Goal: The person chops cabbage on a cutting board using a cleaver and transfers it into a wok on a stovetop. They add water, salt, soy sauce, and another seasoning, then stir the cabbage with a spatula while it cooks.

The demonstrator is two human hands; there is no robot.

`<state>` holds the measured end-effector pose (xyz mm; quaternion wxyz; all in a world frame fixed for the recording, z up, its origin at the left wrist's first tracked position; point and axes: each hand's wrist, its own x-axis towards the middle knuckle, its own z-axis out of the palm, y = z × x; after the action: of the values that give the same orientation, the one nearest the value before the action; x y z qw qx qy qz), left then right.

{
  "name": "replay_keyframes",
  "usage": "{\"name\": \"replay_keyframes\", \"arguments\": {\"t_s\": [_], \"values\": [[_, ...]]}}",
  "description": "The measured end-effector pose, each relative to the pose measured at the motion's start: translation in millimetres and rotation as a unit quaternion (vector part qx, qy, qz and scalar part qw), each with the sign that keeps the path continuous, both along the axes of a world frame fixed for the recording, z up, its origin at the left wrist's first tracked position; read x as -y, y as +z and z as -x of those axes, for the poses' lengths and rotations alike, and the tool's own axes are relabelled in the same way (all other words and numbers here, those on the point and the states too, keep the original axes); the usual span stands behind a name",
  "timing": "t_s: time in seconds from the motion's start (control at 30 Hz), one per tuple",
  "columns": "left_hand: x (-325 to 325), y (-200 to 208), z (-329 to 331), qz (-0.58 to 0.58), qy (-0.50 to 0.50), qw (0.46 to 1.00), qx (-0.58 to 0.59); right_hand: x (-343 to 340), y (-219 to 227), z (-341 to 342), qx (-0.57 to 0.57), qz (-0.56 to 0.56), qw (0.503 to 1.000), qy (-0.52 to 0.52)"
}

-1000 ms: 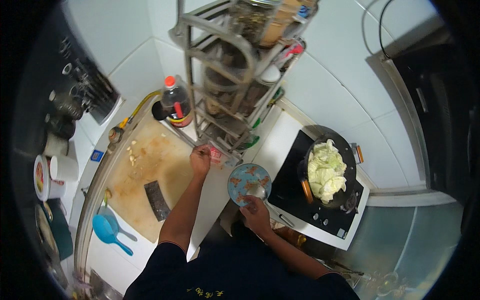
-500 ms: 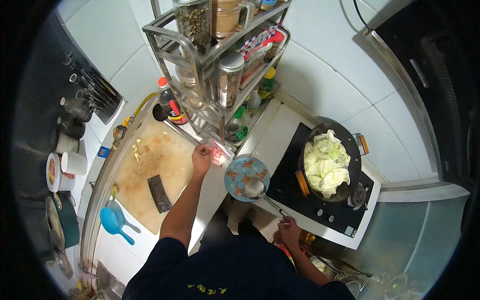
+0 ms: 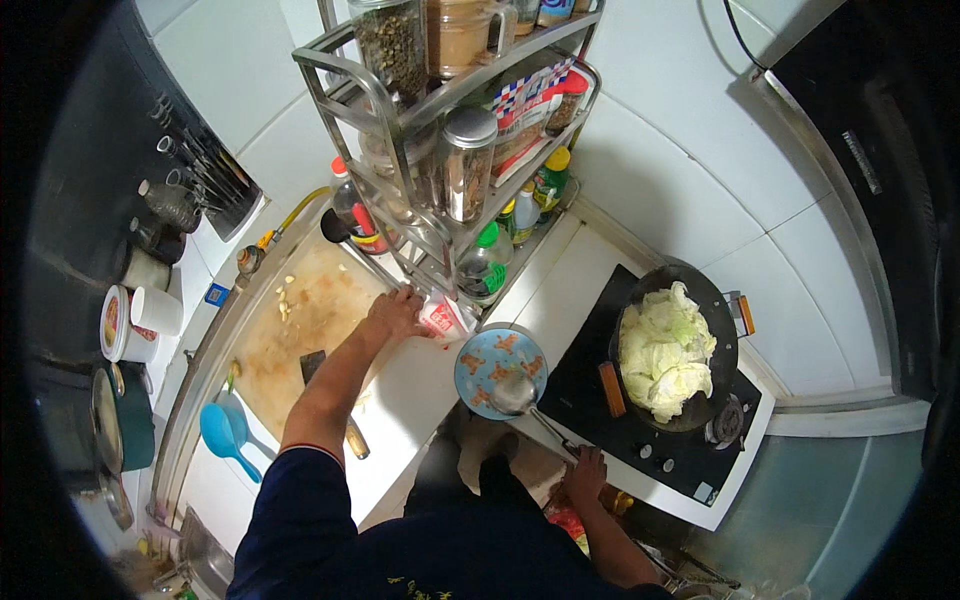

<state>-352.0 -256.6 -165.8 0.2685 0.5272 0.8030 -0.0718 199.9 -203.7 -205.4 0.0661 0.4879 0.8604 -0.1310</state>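
Reaching with the left hand point(image 3: 397, 310), grip clamped on a small white packet point(image 3: 443, 318) at the rack's foot; right hand point(image 3: 585, 472) closed on the ladle point(image 3: 512, 396) over the blue plate point(image 3: 480, 362). Cabbage point(image 3: 664, 350) in the wok point(image 3: 720, 310), seemingly unseasoned.

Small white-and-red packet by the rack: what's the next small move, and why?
Probably close the left hand around the small white-and-red packet and lift it clear of the metal rack. The hand lies against the packet on the white counter, while the right hand holds the metal ladle resting in the blue patterned plate.
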Motion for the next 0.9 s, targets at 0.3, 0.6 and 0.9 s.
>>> {"name": "replay_keyframes", "arguments": {"t_s": [0.3, 0.6, 0.9], "values": [[19, -21, 33, -0.022, 0.009, 1.000, -0.006, 2, -23, -11, -0.094, 0.031, 0.994, -0.049], [16, -52, 57, 0.025, -0.059, 0.990, -0.123, 11, 58, 10, -0.120, 0.156, 0.975, -0.099], [148, -15, 9, -0.045, 0.136, 0.970, -0.194, 33, 240, -24, -0.293, 0.248, 0.902, -0.198]]}}
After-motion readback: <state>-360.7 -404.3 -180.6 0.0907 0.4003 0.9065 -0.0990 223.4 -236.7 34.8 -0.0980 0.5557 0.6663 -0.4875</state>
